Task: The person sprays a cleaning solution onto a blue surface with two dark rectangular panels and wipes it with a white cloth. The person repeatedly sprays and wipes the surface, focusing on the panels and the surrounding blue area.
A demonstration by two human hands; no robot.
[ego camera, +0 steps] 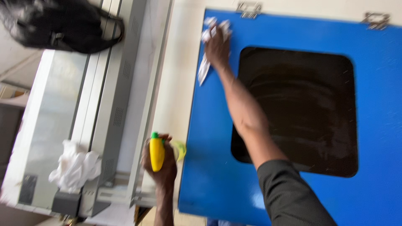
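My right hand (217, 47) presses a crumpled white cloth (205, 69) against the upper left corner of a blue lid (209, 167), beside its dark window (297, 109). The arm reaches across the lid in a dark sleeve. My left hand (161, 167) holds a yellow spray bottle (157, 152) with a green cap, just left of the lid's edge. The picture is blurred by motion.
A crumpled white rag (75, 166) lies on the grey-white machine casing (50, 121) at left. A black bag (58, 23) sits at the top left. Two metal hinges (249, 9) hold the lid's far edge.
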